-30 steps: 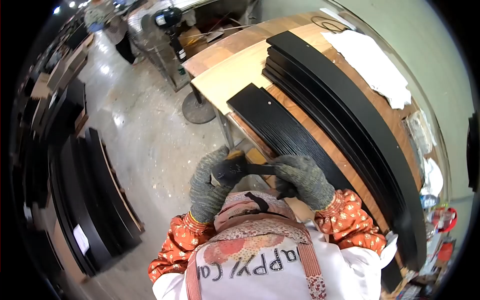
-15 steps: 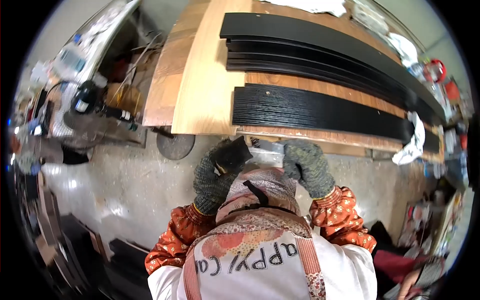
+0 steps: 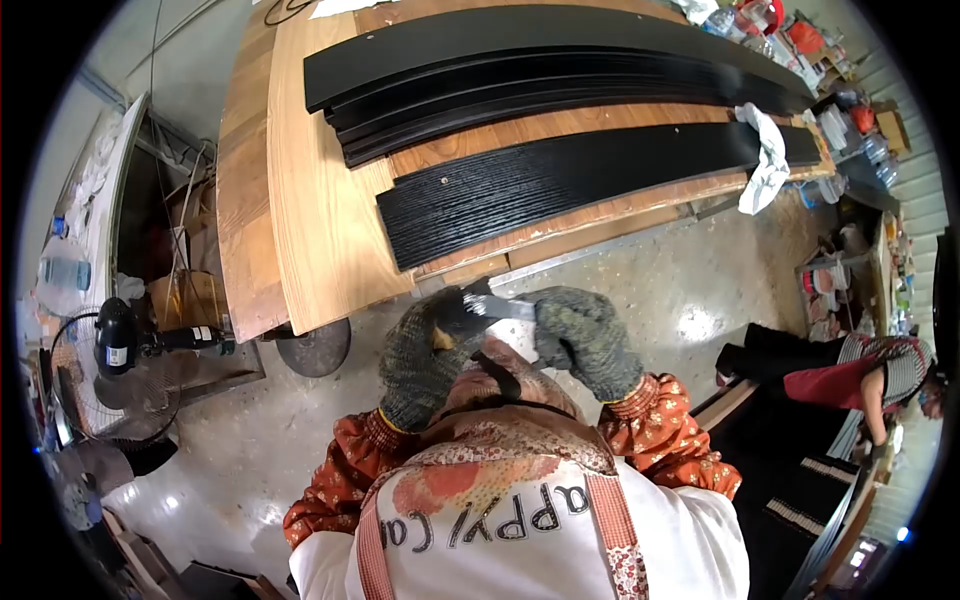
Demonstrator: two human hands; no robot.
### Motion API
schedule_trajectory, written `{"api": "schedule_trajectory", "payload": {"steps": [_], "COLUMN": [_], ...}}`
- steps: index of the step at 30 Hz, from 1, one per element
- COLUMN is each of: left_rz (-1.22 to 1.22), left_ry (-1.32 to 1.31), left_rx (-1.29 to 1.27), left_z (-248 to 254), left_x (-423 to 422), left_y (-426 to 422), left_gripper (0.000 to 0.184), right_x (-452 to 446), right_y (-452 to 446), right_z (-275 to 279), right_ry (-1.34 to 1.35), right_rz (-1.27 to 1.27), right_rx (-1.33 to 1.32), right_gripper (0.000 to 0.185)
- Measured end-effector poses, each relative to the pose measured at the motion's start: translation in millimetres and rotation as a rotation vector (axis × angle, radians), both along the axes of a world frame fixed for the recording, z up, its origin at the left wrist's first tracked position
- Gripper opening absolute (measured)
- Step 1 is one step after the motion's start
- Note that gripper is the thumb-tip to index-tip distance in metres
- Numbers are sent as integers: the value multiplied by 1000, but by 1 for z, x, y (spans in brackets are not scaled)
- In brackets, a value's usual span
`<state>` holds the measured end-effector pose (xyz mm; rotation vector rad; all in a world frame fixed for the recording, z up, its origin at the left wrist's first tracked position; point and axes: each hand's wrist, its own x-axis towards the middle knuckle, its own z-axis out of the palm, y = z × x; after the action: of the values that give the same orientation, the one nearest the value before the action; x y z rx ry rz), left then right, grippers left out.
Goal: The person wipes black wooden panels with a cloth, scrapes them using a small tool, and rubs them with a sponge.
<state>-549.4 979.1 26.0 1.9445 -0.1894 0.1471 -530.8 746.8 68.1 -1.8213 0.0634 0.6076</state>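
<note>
Head view: the gloved left hand (image 3: 408, 352) curls closed around a small black piece (image 3: 456, 314), while the gloved right hand (image 3: 588, 340) is folded shut on one end of a flat grey metal scraper (image 3: 514, 309) (its handle, if it has one, is hidden in the fist). That blade spans the gap between the two hands, its far end lying over the black piece, though whether it presses there I cannot tell. Both tools are in front of the chest, just beyond the near edge of a wooden table (image 3: 330, 215). On the tabletop, a black wood-grained board (image 3: 570, 180) lies along that edge, a white cloth (image 3: 765, 162) draped across it towards its right end. Behind it rests a stack of curved black boards (image 3: 540, 75). Far right, another person (image 3: 850, 385) leans over more black pieces (image 3: 765, 480).
</note>
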Motion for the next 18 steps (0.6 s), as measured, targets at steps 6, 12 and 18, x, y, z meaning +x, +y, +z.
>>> {"api": "schedule_trajectory", "payload": {"steps": [6,12,18], "left_rz": [85,61,2], "left_ry": [75,131,143], "left_rx": [86,129,-8], "left_z": [-5,-10,-1], "left_x": [12,11,23], "left_y": [2,6,42], "left_gripper": [50,50,51], "right_x": [17,15,15], "right_y": [-19,-10,6], "right_z": [-20,-16,-37], "right_ry": [11,-130,-9], "right_rz": [-362,-457,-588], "right_rx": [490,432,472], "right_gripper": [25,31,26]}}
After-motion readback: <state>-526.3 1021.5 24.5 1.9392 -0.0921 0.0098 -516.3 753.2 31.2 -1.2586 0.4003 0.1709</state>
